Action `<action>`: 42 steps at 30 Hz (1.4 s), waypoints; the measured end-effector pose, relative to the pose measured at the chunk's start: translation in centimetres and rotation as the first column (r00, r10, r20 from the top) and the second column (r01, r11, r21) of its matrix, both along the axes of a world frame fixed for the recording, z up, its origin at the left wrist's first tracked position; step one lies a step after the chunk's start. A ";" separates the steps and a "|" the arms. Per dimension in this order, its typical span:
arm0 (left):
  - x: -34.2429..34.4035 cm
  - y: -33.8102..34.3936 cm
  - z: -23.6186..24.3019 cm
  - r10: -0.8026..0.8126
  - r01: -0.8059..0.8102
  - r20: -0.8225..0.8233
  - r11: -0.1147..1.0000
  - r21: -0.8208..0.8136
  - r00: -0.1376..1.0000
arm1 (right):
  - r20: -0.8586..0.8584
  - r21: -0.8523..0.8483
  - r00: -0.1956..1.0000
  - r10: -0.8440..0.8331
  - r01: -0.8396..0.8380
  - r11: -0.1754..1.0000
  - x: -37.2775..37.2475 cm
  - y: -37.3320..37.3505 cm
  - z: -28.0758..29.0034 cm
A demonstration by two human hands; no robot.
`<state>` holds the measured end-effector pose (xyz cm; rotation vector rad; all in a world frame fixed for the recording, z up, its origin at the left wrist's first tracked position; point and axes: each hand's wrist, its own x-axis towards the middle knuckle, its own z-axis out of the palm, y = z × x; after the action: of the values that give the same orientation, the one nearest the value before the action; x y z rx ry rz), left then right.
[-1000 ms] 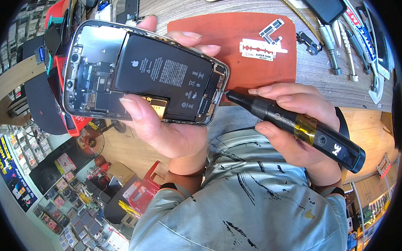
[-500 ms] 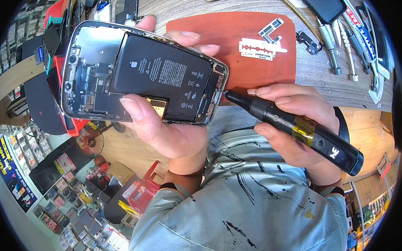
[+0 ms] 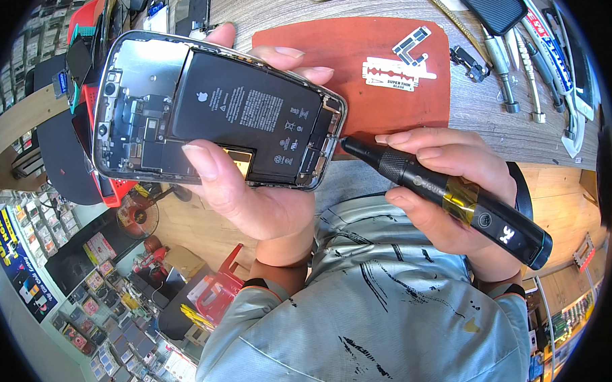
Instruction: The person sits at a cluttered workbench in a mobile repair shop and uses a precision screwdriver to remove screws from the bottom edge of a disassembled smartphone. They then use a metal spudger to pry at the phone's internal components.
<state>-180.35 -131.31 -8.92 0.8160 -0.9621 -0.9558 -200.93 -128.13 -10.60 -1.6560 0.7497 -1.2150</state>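
An opened smartphone (image 3: 249,112) lies tilted in my left hand (image 3: 252,203), its black battery and inner parts facing up. My left thumb rests over its near edge, and the fingers wrap round the far edge. My right hand (image 3: 454,179) grips a thick black electric screwdriver (image 3: 465,199) with a small display and a strip of yellow tape round its body. The narrow tip of the screwdriver points at the phone's bottom edge, right at the frame; whether it touches cannot be made out.
Beyond the phone an orange-red mat (image 3: 301,43) lies on the wood-grain table (image 3: 353,9). On it are a razor blade (image 3: 393,73) and an L-shaped metal bracket (image 3: 412,47). Screwdrivers (image 3: 501,73), tweezers and a black phone part (image 3: 470,64) lie at the right. A red basket (image 3: 120,191) stands left.
Almost nothing differs. The screwdriver's rear end has shifted very slightly left and downward; both hands keep their hold.
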 end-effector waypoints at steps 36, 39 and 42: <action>-0.6 -0.1 0.5 0.125 -0.129 0.137 0.991 0.020 0.983 | 0.037 -0.010 0.999 -0.022 0.022 1.000 0.3 0.0 -0.4; -0.7 -0.2 0.4 0.137 -0.141 0.123 0.990 0.025 0.983 | 0.036 -0.003 0.999 -0.016 0.016 1.000 0.3 0.0 -0.4; -0.8 -0.2 0.3 0.137 -0.140 0.093 0.990 0.024 0.986 | 0.033 -0.001 0.999 -0.006 0.006 1.000 0.2 0.0 -0.3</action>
<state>-181.13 -131.54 -8.58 0.9464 -0.9579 -0.8208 -200.70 -128.18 -10.90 -1.6321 0.7341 -1.2447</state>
